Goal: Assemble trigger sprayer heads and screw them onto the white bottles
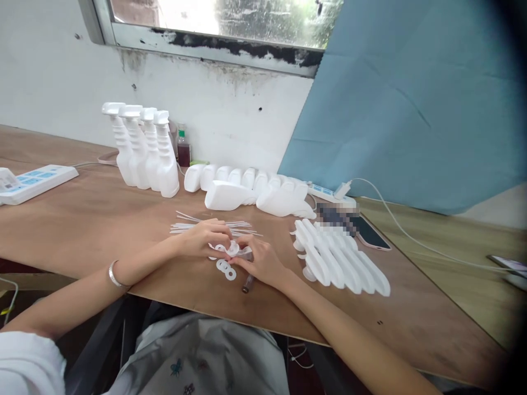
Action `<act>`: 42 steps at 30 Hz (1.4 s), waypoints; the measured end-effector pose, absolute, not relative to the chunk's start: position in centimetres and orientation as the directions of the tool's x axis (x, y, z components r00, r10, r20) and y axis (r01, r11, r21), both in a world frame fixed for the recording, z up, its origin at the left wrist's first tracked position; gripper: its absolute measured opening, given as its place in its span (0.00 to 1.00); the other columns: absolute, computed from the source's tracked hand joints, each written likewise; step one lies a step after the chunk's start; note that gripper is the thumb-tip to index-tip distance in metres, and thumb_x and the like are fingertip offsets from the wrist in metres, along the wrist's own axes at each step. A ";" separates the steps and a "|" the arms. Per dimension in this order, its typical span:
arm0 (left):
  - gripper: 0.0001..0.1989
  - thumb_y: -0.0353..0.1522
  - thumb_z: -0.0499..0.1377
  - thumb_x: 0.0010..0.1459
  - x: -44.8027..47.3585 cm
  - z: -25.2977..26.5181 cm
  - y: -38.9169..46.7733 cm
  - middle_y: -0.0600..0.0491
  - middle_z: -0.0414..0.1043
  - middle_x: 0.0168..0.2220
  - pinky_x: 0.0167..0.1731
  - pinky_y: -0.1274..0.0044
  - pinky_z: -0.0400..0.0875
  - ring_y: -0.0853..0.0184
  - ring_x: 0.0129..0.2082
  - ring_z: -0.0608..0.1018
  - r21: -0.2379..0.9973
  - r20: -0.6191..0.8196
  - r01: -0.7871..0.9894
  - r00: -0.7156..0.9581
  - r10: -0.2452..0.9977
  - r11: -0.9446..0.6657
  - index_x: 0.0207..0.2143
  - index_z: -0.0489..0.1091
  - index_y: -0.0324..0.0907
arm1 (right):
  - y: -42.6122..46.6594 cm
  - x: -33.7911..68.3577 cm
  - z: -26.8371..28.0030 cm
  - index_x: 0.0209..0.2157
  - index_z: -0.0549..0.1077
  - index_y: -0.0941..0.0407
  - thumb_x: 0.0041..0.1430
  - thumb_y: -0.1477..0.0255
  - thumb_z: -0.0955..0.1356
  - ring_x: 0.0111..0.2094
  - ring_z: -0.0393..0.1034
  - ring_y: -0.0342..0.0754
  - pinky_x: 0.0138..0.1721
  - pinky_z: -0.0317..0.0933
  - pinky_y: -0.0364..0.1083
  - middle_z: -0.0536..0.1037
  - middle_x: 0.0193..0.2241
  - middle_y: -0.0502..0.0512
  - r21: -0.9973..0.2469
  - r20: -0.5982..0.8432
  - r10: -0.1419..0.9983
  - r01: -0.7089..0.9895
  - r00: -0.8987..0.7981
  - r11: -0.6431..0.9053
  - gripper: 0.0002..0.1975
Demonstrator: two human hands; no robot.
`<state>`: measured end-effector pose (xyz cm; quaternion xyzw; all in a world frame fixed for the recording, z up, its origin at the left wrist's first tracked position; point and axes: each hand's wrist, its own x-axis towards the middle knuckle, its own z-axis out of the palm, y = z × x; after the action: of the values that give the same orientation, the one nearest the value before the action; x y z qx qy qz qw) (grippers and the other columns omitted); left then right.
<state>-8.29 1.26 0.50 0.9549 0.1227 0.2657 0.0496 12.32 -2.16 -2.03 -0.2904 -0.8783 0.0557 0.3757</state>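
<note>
My left hand (pixel 212 237), with a bracelet on its wrist, has its fingers bent around a small white plastic part (pixel 233 248). From the other side my right hand (pixel 260 259) pinches the same piece, which has a translucent section (pixel 247 253) by the right fingers. The fingers cover much of it, so its exact kind is hidden. Several flat white ring washers (pixel 224 267) lie on the table just below the hands. A short dark cylindrical piece (pixel 247 284) rests under my right hand. Thin white tubes (pixel 189 225) are spread behind the hands.
White spray bottles (pixel 164 159) stand at the back left; more white bottles (pixel 230 195) lie at the back centre. Several curved white plastic shells (pixel 341 263) lie right, near a phone (pixel 373 235). Power strips (pixel 41 184) and a white cable (pixel 395 219) are at the sides.
</note>
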 end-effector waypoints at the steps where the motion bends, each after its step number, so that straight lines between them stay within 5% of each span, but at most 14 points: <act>1: 0.11 0.39 0.56 0.54 -8.3 0.5 1.3 0.49 0.72 0.32 0.33 0.76 0.59 0.69 0.30 0.67 0.136 0.494 0.212 0.832 0.252 -0.968 0.28 0.69 0.40 | -2.1 12.3 -2.2 0.38 0.62 0.55 0.48 0.63 0.69 0.33 0.71 0.46 0.34 0.64 0.44 0.75 0.32 0.53 -0.332 0.630 0.570 0.480 -0.528 0.812 0.17; 23: 0.12 0.39 0.55 0.54 -7.6 0.5 0.7 0.47 0.68 0.37 0.35 0.76 0.63 0.66 0.35 0.70 0.147 0.460 0.251 0.839 0.291 -0.957 0.36 0.67 0.39 | -2.0 12.4 -2.7 0.37 0.60 0.55 0.49 0.64 0.69 0.31 0.71 0.47 0.32 0.65 0.45 0.74 0.32 0.53 -0.362 0.601 0.620 0.520 -0.504 0.774 0.17; 35: 0.12 0.39 0.55 0.54 -7.8 0.2 0.8 0.48 0.70 0.33 0.33 0.77 0.63 0.67 0.32 0.71 0.246 0.466 0.304 0.796 0.387 -0.920 0.35 0.65 0.38 | -1.8 12.4 -2.5 0.35 0.68 0.53 0.54 0.66 0.66 0.33 0.71 0.45 0.34 0.64 0.43 0.76 0.32 0.52 -0.224 0.649 0.509 0.498 -0.566 0.838 0.07; 42: 0.09 0.36 0.54 0.56 -8.1 -0.2 1.4 0.48 0.71 0.34 0.35 0.78 0.63 0.69 0.33 0.72 0.273 0.526 0.221 0.781 0.337 -0.936 0.31 0.70 0.40 | -1.9 12.1 -1.8 0.27 0.70 0.53 0.53 0.62 0.66 0.27 0.68 0.43 0.31 0.63 0.43 0.74 0.25 0.49 -0.337 0.603 0.601 0.515 -0.524 0.788 0.09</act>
<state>-8.07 1.37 -0.18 0.9385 0.1486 0.2956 0.0985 12.09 -1.90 -1.81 -0.3202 -0.8711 0.0583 0.3678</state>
